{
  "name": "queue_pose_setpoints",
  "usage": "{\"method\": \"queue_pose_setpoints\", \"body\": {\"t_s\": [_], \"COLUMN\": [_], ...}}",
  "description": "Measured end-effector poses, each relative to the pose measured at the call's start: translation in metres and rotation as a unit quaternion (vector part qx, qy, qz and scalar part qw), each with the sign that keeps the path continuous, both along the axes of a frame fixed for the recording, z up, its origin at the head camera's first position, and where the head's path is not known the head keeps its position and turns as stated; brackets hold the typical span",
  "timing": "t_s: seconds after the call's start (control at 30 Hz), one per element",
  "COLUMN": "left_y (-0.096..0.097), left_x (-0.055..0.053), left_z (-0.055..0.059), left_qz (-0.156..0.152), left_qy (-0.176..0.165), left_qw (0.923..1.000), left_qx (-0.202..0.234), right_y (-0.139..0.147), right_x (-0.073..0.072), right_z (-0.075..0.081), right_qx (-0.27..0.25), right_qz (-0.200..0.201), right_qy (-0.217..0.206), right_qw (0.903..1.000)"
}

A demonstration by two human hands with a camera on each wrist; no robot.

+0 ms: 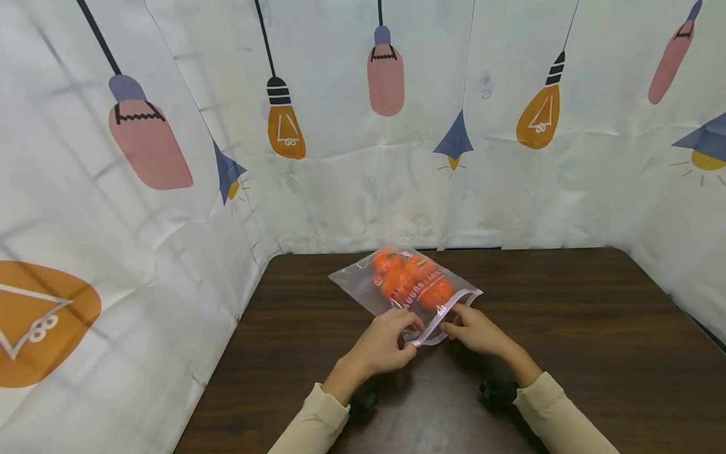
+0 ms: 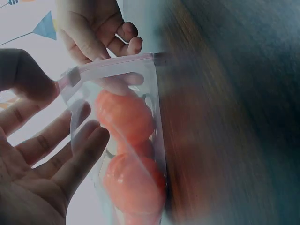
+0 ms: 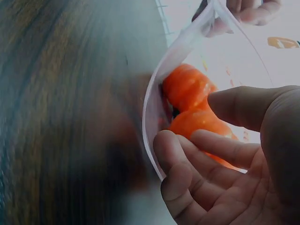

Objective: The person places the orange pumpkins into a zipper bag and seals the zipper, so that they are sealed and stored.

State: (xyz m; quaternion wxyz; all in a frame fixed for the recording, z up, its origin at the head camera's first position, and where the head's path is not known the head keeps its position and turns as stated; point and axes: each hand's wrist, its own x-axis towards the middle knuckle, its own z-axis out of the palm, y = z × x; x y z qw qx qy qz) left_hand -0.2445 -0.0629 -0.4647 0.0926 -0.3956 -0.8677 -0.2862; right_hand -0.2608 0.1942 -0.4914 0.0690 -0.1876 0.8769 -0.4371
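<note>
A clear zip bag (image 1: 360,284) with pink lettering lies on the table, its mouth toward me. Inside are several small orange pumpkins (image 1: 397,285), also seen as pumpkins (image 2: 133,183) through the plastic in the left wrist view. My left hand (image 1: 381,342) pinches the left corner of the mouth, where the thumb meets the zip slider (image 2: 71,76). At the other end of the mouth is my right hand (image 1: 481,329), fingers spread loosely. In the right wrist view the bag's rim (image 3: 149,117) gapes, and the right fingertips (image 3: 168,146) reach just inside it, short of the pumpkins.
A dark brown wooden table (image 1: 567,315) carries the bag. White cloth (image 1: 351,202) printed with hanging lamps surrounds it at the back and sides. A dark device (image 1: 498,392) sits under the right wrist, another device (image 1: 363,402) under the left.
</note>
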Motion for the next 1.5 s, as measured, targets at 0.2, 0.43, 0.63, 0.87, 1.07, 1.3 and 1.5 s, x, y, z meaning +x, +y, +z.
{"method": "queue_pose_setpoints", "body": {"t_s": [0.2, 0.43, 0.63, 0.87, 1.07, 1.3, 1.5], "left_y": [0.004, 0.011, 0.018, 0.026, 0.025, 0.017, 0.016], "left_x": [0.001, 0.006, 0.013, 0.021, 0.021, 0.013, 0.007], "left_z": [-0.002, -0.003, -0.004, -0.004, 0.001, 0.002, -0.001], "left_qz": [-0.024, -0.061, -0.086, -0.09, -0.032, 0.021, 0.046], "left_qy": [0.008, -0.013, -0.055, -0.051, -0.007, 0.079, 0.098], "left_qw": [0.9991, 0.995, 0.9898, 0.9885, 0.9963, 0.9953, 0.9912], "left_qx": [-0.033, -0.077, -0.099, -0.111, -0.079, -0.051, -0.076], "right_y": [0.01, 0.028, 0.04, 0.052, 0.063, 0.06, 0.044], "right_x": [-0.003, -0.006, -0.008, -0.005, 0.0, 0.016, 0.031], "right_z": [0.001, 0.006, 0.012, 0.021, 0.025, 0.017, 0.014], "right_qx": [0.003, 0.014, 0.025, 0.006, 0.02, 0.002, -0.016], "right_qz": [0.011, 0.04, 0.041, 0.012, -0.041, -0.03, 0.017], "right_qy": [-0.013, -0.027, -0.034, -0.029, -0.028, 0.019, 0.0], "right_qw": [0.9998, 0.9988, 0.9983, 0.9995, 0.9986, 0.9994, 0.9997]}}
